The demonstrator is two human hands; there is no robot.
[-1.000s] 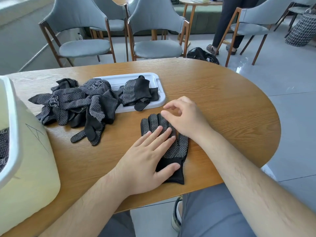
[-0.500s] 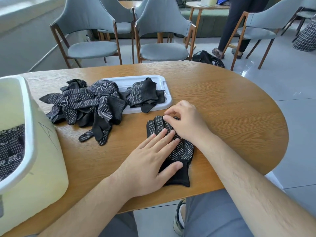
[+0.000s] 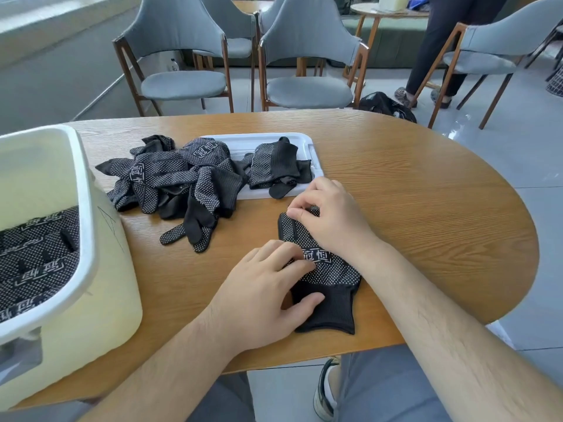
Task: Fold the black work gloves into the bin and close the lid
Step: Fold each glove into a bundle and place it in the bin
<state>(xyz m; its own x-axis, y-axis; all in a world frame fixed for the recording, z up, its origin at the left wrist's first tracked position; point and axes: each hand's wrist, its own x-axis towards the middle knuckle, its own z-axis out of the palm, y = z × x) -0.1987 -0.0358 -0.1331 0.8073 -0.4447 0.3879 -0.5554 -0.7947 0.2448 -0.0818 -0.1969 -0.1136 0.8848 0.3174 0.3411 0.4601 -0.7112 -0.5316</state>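
Note:
A black dotted work glove (image 3: 330, 278) lies flat on the wooden table (image 3: 426, 208) in front of me, cuff toward me. My left hand (image 3: 262, 296) presses on its palm and cuff, thumb on the cuff. My right hand (image 3: 329, 217) pinches the glove's fingertips at the far end. A pile of loose black gloves (image 3: 179, 184) lies to the left. The cream bin (image 3: 91, 269) stands open at the left with folded gloves (image 3: 36, 257) inside. Its white lid (image 3: 262, 144) lies flat behind the pile, with a glove (image 3: 274, 166) on it.
Grey chairs (image 3: 304, 56) stand behind the table's far edge. A black bag (image 3: 385, 105) lies on the floor and a person's legs (image 3: 438, 50) stand at the back right. The table's rounded right end is bare wood.
My left fingers have drawn back toward the glove's palm, uncovering its printed logo. My right hand now pinches the fingertips. The view has shifted so more of the bin shows.

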